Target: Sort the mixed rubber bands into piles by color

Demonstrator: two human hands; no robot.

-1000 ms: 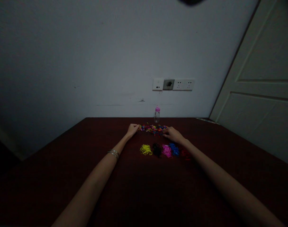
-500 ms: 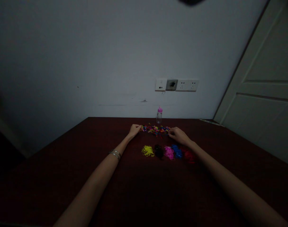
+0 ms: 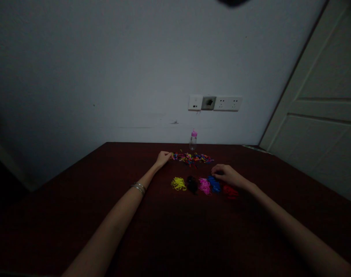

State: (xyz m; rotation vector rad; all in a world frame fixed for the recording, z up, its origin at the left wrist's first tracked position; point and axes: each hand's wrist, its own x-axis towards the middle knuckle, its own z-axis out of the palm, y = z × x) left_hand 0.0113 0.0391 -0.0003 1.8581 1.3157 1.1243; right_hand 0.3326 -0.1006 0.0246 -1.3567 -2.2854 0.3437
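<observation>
A mixed heap of small coloured rubber bands point(image 3: 191, 157) lies towards the back of the dark red-brown table. At its left end is my left hand point(image 3: 163, 157), fingers pinched together against the outermost bands; what sits between the tips is too small to tell. My right hand point(image 3: 226, 174) hovers over the blue rubber bands point(image 3: 214, 184) with thumb and fingers closed, and anything in them is hidden. Sorted piles form a row nearer me: yellow rubber bands point(image 3: 178, 184), black rubber bands point(image 3: 192, 184), pink rubber bands point(image 3: 204, 186) and, right of the blue, red rubber bands point(image 3: 230, 191).
Behind the heap, close to the wall, stands a clear bottle point(image 3: 193, 142) with a pink cap. Wall sockets point(image 3: 215, 103) are above it. The table point(image 3: 169, 231) reaches the wall at the back, and a pale door point(image 3: 322, 104) is at the right.
My right hand has come away from the right end of the mixed heap, towards me and slightly right, to the blue pile. My left hand has stayed at the heap.
</observation>
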